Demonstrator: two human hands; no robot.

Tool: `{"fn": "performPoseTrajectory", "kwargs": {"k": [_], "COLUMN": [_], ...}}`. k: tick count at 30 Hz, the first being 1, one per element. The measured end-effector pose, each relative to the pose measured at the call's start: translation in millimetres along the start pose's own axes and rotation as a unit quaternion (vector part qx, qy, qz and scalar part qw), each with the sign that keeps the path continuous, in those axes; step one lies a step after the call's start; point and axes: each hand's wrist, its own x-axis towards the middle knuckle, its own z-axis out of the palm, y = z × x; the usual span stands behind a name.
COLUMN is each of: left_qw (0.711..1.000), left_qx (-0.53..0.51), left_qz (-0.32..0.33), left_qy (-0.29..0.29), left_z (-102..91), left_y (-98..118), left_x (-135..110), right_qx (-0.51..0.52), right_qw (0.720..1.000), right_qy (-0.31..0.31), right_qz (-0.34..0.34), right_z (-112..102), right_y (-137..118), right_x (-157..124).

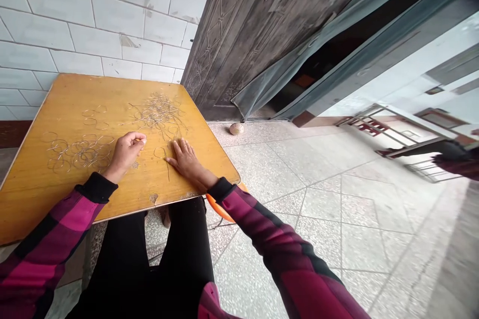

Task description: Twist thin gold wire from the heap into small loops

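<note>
My left hand (125,154) rests on the yellow wooden table (45,194) with its fingers curled into a pinch; what it holds is too small to name. My right hand (186,160) lies flat on the table, fingers stretched out, beside a thin wire loop (160,152) that lies between the two hands. A pile of bent wire rings (80,153) lies just left of my left hand. A tangle of loose wires (157,112) sits farther back, beyond both hands.
A white tiled wall (93,15) stands behind the table. A dark wooden door (254,25) and a grey curtain are to the right. An orange stool edge (220,209) shows under my right arm. A small stone (236,128) lies on the terrazzo floor.
</note>
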Motion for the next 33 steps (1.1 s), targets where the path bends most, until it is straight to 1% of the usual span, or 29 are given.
{"fn": "performPoseTrajectory", "kwargs": {"k": [3, 6, 9, 11, 12, 13, 14, 15, 16, 17, 18, 20, 21, 23, 25, 28, 31, 33], "left_qw": [1.0, 0.999, 0.998, 0.997, 0.997, 0.997, 0.996, 0.996, 0.996, 0.996, 0.996, 0.997, 0.997, 0.997, 0.997, 0.998, 0.995, 0.99], "left_qx": [0.008, 0.025, 0.05, 0.064, 0.069, 0.073, 0.076, 0.077, 0.078, 0.076, 0.073, 0.065, 0.061, 0.057, 0.048, 0.014, -0.03, -0.042], "left_qz": [0.009, 0.02, 0.033, 0.037, 0.037, 0.038, 0.039, 0.041, 0.043, 0.045, 0.047, 0.053, 0.056, 0.058, 0.056, 0.051, 0.051, 0.05], "left_qy": [-0.001, -0.01, -0.009, 0.0, 0.004, 0.006, 0.008, 0.007, 0.006, 0.004, 0.002, 0.0, 0.001, 0.006, 0.011, 0.032, 0.086, 0.127], "left_z": [-0.1, 0.0, -0.6, -1.6, -2.3, -2.8, -3.2, -3.5, -3.6, -3.6, -3.4, -3.3, -3.4, -4.2, -6.1, -11.9, -21.5, -30.7], "left_y": [-1.2, -0.5, 1.0, 2.1, 2.8, 3.7, 4.9, 6.2, 7.6, 9.0, 10.0, 10.6, 10.2, 8.7, 8.4, 14.7, 28.6, 38.7], "left_x": [0.8, 0.7, 0.4, 0.3, 0.2, 0.0, -0.3, -0.7, -1.2, -1.7, -2.1, -2.4, -2.2, -1.2, 0.5, 4.1, 8.5, 11.8], "right_qx": [0.014, 0.022, 0.007, -0.014, -0.021, -0.021, -0.014, -0.003, 0.002, -0.003, -0.022, -0.086, -0.121, -0.171, -0.192, -0.194, -0.196, -0.2], "right_qw": [0.999, 0.999, 0.998, 0.997, 0.996, 0.994, 0.992, 0.99, 0.989, 0.988, 0.985, 0.972, 0.966, 0.957, 0.953, 0.952, 0.954, 0.96], "right_qy": [0.011, 0.03, 0.044, 0.061, 0.076, 0.088, 0.094, 0.086, 0.058, 0.013, -0.04, -0.12, -0.144, -0.173, -0.182, -0.182, -0.164, -0.133], "right_qz": [-0.026, -0.025, -0.043, -0.048, -0.043, -0.058, -0.086, -0.11, -0.133, -0.151, -0.166, -0.184, -0.18, -0.161, -0.147, -0.151, -0.154, -0.145], "right_z": [4.6, 5.1, -2.7, -13.9, -20.9, -28.4, -36.1, -43.5, -50.3, -56.1, -60.7, -65.9, -66.6, -64.7, -60.3, -54.1, -56.9, -67.2], "right_y": [-1.8, -2.8, -5.7, -7.4, -8.0, -8.4, -8.9, -9.8, -11.2, -13.3, -16.2, -24.2, -28.9, -38.3, -46.5, -54.1, -54.1, -48.9], "right_x": [38.1, 82.5, 121.6, 137.2, 140.1, 139.7, 135.9, 129.3, 120.7, 110.9, 100.9, 83.7, 77.4, 70.1, 68.4, 72.4, 87.4, 106.4]}}
